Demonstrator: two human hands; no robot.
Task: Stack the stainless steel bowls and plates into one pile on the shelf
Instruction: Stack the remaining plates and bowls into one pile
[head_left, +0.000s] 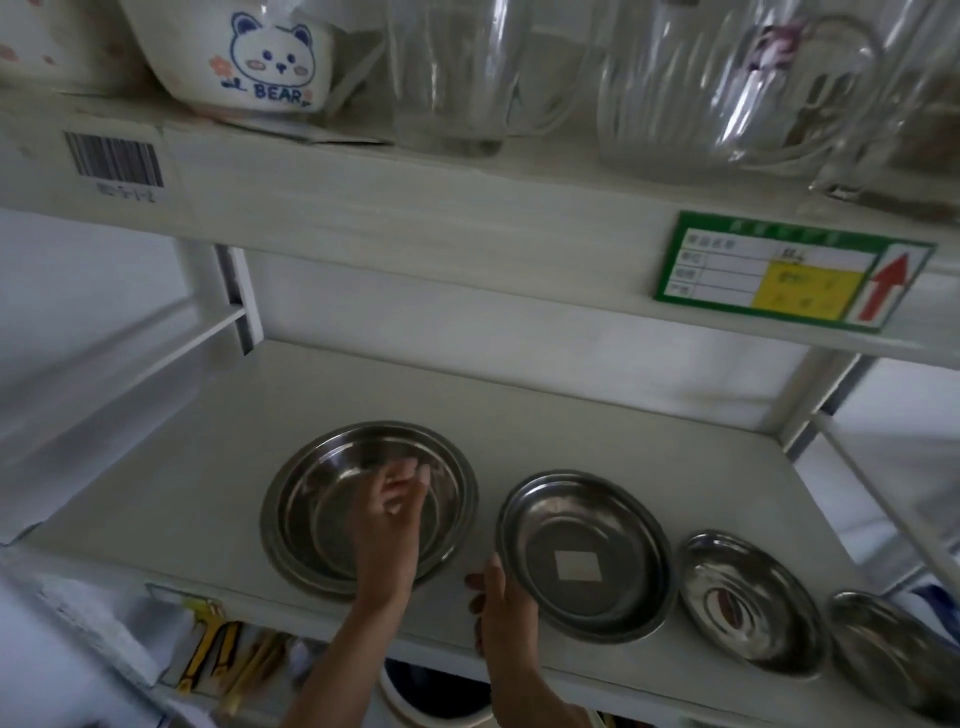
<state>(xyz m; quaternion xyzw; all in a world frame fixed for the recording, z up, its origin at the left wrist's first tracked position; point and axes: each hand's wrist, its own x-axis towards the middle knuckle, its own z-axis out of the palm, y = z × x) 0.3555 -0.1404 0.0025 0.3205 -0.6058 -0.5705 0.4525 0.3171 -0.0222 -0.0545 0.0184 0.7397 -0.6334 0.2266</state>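
On the white shelf (519, 405) a large steel dish pile (306, 499) of two or three nested dishes sits at the left. My left hand (387, 525) hovers over its middle with fingers loosely bent, holding nothing. Just right of it lies a steel plate (613, 519) with a pale square patch in its centre. My right hand (501, 613) grips this plate's near-left rim, thumb on top. Farther right a smaller steel dish (748, 603) rests on the shelf. Another steel dish (893, 660) lies at the right edge, partly cut off.
The shelf above, close overhead, holds a white bear bowl (249, 57) and glass jugs (675, 88). Its front edge bears a green label (789, 270) and a barcode sticker (114, 161). White uprights frame both sides. Wooden utensils (228, 654) sit on the level below.
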